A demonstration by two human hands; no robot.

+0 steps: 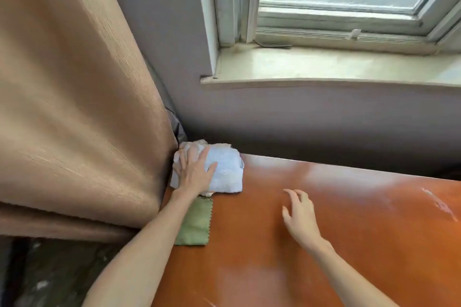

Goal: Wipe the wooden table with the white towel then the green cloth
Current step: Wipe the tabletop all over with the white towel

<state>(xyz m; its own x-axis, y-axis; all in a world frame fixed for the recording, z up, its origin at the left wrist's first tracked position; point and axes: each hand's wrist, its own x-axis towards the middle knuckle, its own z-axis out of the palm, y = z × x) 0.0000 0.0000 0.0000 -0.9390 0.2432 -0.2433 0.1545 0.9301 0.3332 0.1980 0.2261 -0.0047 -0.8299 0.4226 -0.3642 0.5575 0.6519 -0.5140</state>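
One white towel (224,169) bunched at the wooden bench's (324,232) far-left corner, left hand (193,173) flat on it, grip relaxed, one green cloth (195,223) just below, long axis toward the viewer, right hand (299,214) spread, hovering mid-frame

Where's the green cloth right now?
In the head view the green cloth lies flat at the table's left edge, just nearer the person than the white towel, partly under the left forearm, beside the curtain.

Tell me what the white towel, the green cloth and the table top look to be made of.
White towel: probably cotton terry, thick and fluffy. Green cloth: likely microfibre, thin, matte, zigzag-cut edge. Table: seemingly varnished wood or veneer, reddish, glossy, reflecting window light.
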